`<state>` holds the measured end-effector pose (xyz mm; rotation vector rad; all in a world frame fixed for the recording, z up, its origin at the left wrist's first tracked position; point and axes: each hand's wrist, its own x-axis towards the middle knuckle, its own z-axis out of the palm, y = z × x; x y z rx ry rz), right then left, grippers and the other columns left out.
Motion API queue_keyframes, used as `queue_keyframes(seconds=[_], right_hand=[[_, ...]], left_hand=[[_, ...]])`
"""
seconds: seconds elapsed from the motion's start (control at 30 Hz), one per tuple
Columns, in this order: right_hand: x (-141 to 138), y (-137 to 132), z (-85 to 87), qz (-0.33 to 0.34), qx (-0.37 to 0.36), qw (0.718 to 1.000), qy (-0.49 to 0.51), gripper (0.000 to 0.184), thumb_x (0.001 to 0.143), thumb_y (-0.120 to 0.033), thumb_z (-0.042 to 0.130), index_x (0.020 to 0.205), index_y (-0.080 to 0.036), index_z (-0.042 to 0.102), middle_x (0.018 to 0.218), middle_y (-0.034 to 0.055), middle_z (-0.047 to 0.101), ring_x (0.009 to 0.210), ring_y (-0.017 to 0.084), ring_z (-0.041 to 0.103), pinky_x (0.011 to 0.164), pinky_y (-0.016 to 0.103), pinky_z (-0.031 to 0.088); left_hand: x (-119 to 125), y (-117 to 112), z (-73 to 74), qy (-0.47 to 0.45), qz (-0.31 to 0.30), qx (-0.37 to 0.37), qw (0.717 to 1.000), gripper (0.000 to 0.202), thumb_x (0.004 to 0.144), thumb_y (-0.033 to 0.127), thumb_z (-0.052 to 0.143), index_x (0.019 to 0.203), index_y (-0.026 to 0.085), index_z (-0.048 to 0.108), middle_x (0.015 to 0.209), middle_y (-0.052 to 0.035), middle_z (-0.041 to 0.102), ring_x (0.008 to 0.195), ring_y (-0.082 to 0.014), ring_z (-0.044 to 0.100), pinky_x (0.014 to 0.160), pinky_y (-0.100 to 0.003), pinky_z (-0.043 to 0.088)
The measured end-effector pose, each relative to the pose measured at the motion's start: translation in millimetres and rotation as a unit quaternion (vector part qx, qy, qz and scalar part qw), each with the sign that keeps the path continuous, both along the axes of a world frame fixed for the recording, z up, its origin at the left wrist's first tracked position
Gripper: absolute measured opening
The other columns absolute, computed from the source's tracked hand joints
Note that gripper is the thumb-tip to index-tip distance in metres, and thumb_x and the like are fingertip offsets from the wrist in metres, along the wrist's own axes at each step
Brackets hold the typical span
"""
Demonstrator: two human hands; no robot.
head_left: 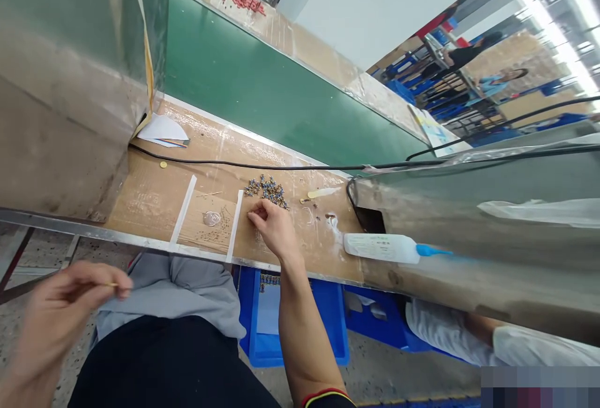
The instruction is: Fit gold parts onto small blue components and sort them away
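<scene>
At the lower left of the frame, the person's left hand (75, 305), blurred, has its grip pinched on a thin yellowish stick (110, 284). At the lower centre, a blue tray (262, 356) sits below the counter (145, 208), partly behind the right forearm. On the counter, the right hand (276, 227) reaches in at the centre, fingers curled toward the thumb; whether this grip has closed on anything cannot be told. To its left, between two white strips, lie a round pale piece (212, 218) and scattered tiny bits; to its right, a white bottle (382, 248) with a blue nozzle lies on its side. Just beyond the fingers is a pile of small metallic parts (273, 191). Farther up, a black cable (281, 167) crosses before a green belt (281, 95).
</scene>
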<state>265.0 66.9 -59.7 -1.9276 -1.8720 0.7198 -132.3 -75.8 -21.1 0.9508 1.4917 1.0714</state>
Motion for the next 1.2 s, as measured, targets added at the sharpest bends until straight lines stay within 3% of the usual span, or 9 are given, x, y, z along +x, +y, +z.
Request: queue_keyframes(seconds=[0.07, 0.13, 0.23, 0.37, 0.53, 0.67, 0.83, 1.2], right_hand=[[0, -7, -1.1, -0.020, 0.017, 0.998, 0.062, 0.014, 0.094, -0.032, 0.070, 0.102, -0.023, 0.076, 0.091, 0.0022, 0.080, 0.080, 0.020, 0.072, 0.077, 0.032, 0.054], [0, -15, -3.6, -0.038, 0.035, 0.991, 0.121, 0.022, 0.095, -0.036, 0.070, 0.110, -0.023, 0.080, 0.098, 0.0039, 0.083, 0.084, 0.021, 0.074, 0.080, 0.032, 0.057], [-2, -26, -9.1, -0.057, 0.053, 0.986, 0.149, 0.022, 0.097, -0.039, 0.071, 0.107, -0.023, 0.084, 0.105, 0.0055, 0.086, 0.091, 0.022, 0.078, 0.085, 0.034, 0.060], [-4, -35, -16.6, -0.083, 0.096, 0.982, 0.141, 0.022, 0.099, -0.040, 0.072, 0.107, -0.024, 0.085, 0.104, 0.0059, 0.087, 0.092, 0.023, 0.079, 0.088, 0.037, 0.063], [-17, -45, -19.3, -0.102, 0.133, 0.966, 0.195, 0.015, 0.099, -0.035, 0.078, 0.108, -0.024, 0.084, 0.101, 0.0041, 0.086, 0.088, 0.021, 0.080, 0.086, 0.035, 0.065], [-37, -52, -12.5, -0.046, 0.159, 0.955, 0.246, 0.010, 0.103, -0.030, 0.079, 0.111, -0.028, 0.085, 0.108, 0.0040, 0.086, 0.100, 0.021, 0.082, 0.091, 0.036, 0.066], [-56, -52, -5.3, 0.030, 0.238, 0.952, 0.193, 0.011, 0.106, -0.022, 0.078, 0.109, -0.030, 0.087, 0.110, 0.0047, 0.085, 0.104, 0.022, 0.082, 0.095, 0.039, 0.068], [-66, -44, -8.6, 0.092, 0.286, 0.944, 0.140, 0.024, 0.106, -0.009, 0.073, 0.116, -0.029, 0.085, 0.113, 0.0048, 0.084, 0.107, 0.020, 0.082, 0.095, 0.035, 0.068]], left_hand=[[22, 3, -21.0, -0.090, -0.026, -0.012, 0.995, 0.027, 0.088, 0.051, 0.095, 0.087, 0.027, 0.083, 0.083, -0.0030, 0.084, 0.070, -0.0237, 0.076, 0.070, -0.039, 0.068], [44, 13, -36.9, -0.125, -0.040, -0.032, 0.991, 0.025, 0.093, 0.047, 0.093, 0.102, 0.025, 0.086, 0.090, -0.0050, 0.086, 0.078, -0.0223, 0.080, 0.080, -0.036, 0.070], [65, 39, -49.1, -0.148, -0.036, -0.043, 0.987, 0.033, 0.094, 0.046, 0.093, 0.115, 0.022, 0.087, 0.098, -0.0069, 0.088, 0.086, -0.0206, 0.082, 0.087, -0.033, 0.070], [78, 69, -55.9, -0.178, -0.025, -0.038, 0.983, 0.047, 0.089, 0.045, 0.098, 0.125, 0.018, 0.086, 0.103, -0.0087, 0.089, 0.091, -0.0210, 0.083, 0.089, -0.032, 0.071], [91, 74, -66.3, -0.160, -0.024, -0.007, 0.987, 0.044, 0.092, 0.044, 0.095, 0.127, 0.019, 0.086, 0.108, -0.0089, 0.089, 0.101, -0.0234, 0.086, 0.095, -0.036, 0.073], [95, 69, -72.1, -0.121, -0.036, 0.018, 0.992, 0.039, 0.098, 0.043, 0.090, 0.130, 0.021, 0.086, 0.110, -0.0080, 0.090, 0.103, -0.0221, 0.086, 0.098, -0.033, 0.072], [93, 67, -73.8, -0.137, -0.049, 0.030, 0.989, 0.035, 0.100, 0.040, 0.088, 0.129, 0.021, 0.086, 0.109, -0.0082, 0.090, 0.099, -0.0208, 0.087, 0.095, -0.030, 0.072], [93, 63, -73.6, -0.143, -0.072, 0.064, 0.985, 0.028, 0.102, 0.036, 0.086, 0.127, 0.024, 0.087, 0.109, -0.0061, 0.091, 0.098, -0.0198, 0.088, 0.091, -0.026, 0.072]])
